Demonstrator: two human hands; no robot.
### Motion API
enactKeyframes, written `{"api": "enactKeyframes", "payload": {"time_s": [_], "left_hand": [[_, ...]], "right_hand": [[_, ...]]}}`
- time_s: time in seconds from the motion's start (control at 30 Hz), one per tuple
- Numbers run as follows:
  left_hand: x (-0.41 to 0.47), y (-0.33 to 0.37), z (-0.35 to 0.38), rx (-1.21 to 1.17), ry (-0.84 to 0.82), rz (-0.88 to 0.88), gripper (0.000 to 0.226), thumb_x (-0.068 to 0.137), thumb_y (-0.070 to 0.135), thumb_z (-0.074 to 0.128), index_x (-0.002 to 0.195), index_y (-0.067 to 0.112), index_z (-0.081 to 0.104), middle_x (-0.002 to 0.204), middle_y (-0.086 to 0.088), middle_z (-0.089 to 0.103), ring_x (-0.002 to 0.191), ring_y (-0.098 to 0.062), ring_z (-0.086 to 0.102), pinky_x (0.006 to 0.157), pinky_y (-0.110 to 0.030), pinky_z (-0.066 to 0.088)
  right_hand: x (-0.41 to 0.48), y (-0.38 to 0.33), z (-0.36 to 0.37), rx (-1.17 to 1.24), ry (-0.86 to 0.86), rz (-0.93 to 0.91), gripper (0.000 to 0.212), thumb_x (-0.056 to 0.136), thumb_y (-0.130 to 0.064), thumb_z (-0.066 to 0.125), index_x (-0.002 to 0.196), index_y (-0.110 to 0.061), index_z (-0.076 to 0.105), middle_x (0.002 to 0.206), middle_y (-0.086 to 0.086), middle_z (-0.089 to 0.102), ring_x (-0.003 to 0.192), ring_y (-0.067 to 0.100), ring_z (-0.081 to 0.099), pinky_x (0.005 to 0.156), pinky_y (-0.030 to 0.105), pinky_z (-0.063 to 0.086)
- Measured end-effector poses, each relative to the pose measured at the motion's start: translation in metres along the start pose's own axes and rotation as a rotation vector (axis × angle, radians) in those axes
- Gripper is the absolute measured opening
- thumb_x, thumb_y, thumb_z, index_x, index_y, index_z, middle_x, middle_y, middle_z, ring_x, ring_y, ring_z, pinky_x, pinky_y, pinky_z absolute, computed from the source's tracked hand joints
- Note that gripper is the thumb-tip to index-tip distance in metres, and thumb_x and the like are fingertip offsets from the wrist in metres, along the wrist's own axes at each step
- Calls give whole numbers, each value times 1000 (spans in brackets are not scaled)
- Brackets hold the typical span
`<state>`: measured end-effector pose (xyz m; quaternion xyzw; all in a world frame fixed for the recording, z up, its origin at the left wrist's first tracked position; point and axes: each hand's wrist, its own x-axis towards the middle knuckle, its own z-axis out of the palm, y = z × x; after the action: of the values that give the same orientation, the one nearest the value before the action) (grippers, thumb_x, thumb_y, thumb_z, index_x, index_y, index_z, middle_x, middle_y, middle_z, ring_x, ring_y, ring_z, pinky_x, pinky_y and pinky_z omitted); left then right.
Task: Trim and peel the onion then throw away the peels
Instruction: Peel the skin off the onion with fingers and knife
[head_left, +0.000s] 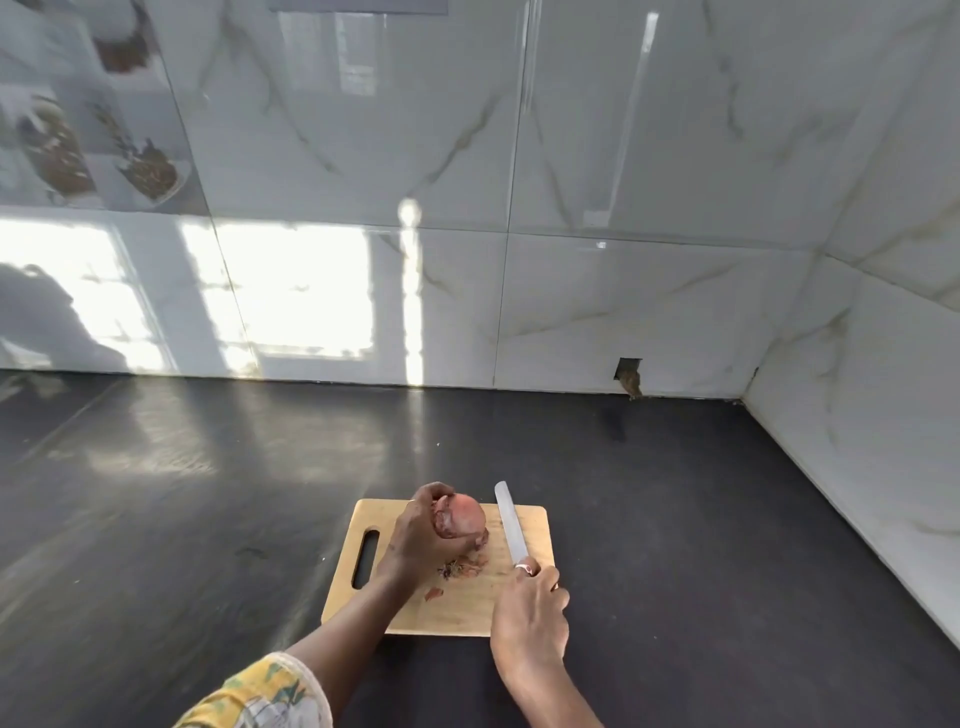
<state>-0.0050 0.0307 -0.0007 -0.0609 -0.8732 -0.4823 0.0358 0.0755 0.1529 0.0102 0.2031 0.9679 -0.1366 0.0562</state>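
A reddish onion (465, 519) is held above a wooden cutting board (467, 608), gripped by my left hand (421, 535) with the fingers curled round its left side and top. My right hand (530, 608) grips the handle of a long knife (510, 527), whose blade points away from me just right of the onion. Small bits of peel and trimmed root (462, 569) lie on the board under the onion, with one more scrap of peel (434, 593) nearer to me.
The board lies on a dark countertop (208, 519) that runs to a glossy white marbled tile wall (571, 260) behind and on the right. A small dark notch (629, 375) sits in the wall base at back right.
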Motion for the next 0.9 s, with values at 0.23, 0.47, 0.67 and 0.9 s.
{"api": "enactKeyframes", "payload": {"time_s": [0.23, 0.47, 0.67, 0.9], "left_hand": [[8, -8, -18, 82, 37, 25, 68, 54, 15, 85, 116, 18, 58, 113, -1, 49, 104, -20, 54, 85, -17, 40], [-3, -8, -23, 0, 13, -102, 91, 56, 21, 86, 132, 26, 36, 108, 3, 57, 98, -17, 58, 90, -26, 48], [-9, -16, -25, -58, 6, -103, 74, 57, 25, 87, 121, 28, 50, 105, 4, 62, 97, -15, 62, 89, -28, 51], [-15, -17, -27, -121, 134, -18, 47, 75, 14, 75, 119, 15, 61, 120, 8, 59, 111, -6, 54, 87, 2, 33]], "right_hand": [[5, 3, 4, -42, 36, -29, 37, 100, -8, 29, 136, -5, 34, 125, 9, 45, 111, 24, 51, 86, 31, 50], [12, 2, 2, -66, 32, -37, 38, 98, -11, 33, 136, -5, 34, 126, 9, 45, 113, 25, 49, 87, 32, 49], [20, -14, -6, 34, 104, -203, 36, 98, -11, 31, 132, -8, 41, 130, 10, 41, 116, 25, 42, 95, 32, 37], [41, -41, -3, 416, -61, -477, 59, 87, -22, 64, 138, -7, 39, 140, 8, 38, 132, 21, 37, 108, 22, 26]]}}
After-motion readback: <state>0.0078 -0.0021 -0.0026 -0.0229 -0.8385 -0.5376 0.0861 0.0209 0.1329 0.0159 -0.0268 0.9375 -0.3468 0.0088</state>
